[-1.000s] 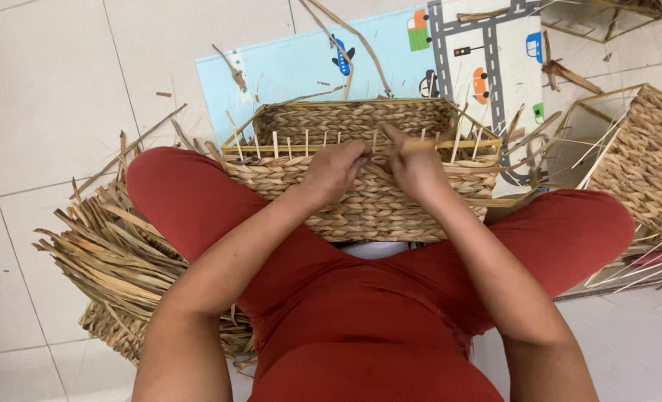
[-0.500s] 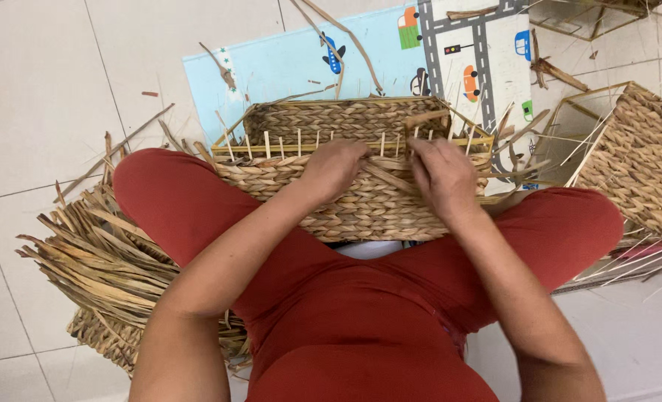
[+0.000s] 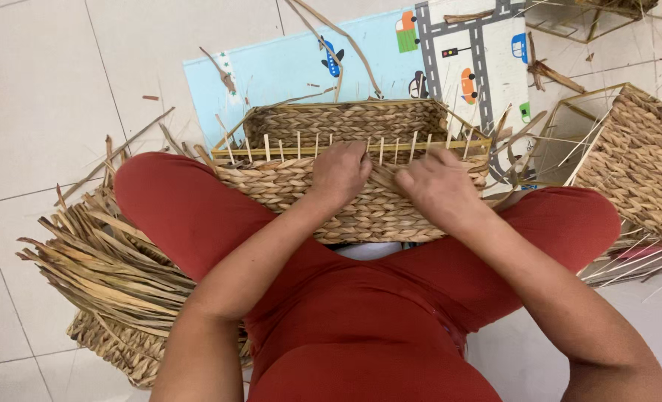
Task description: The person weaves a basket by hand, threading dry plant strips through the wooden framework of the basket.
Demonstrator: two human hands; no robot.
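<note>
Your right hand (image 3: 441, 187) has slid outward along the basket (image 3: 346, 201) near rim, pinching a straw strand (image 3: 382, 179); your left hand (image 3: 340, 173) presses the weave, fingers curled.

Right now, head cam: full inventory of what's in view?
woven basket: 1, tan, on the lap, near wall part woven, uprights bare at the rim
dried straw bundle: 1 heap, tan, on the floor by the person's left leg
play mat: 1, light blue with road print, under and beyond the basket
second basket: 1, tan, floor at the right edge
wire frame: 1, gold, top right
floor tiles: white, straw scraps scattered
left hand: on the basket rim
right hand: on the rim, pinching a strand
</note>
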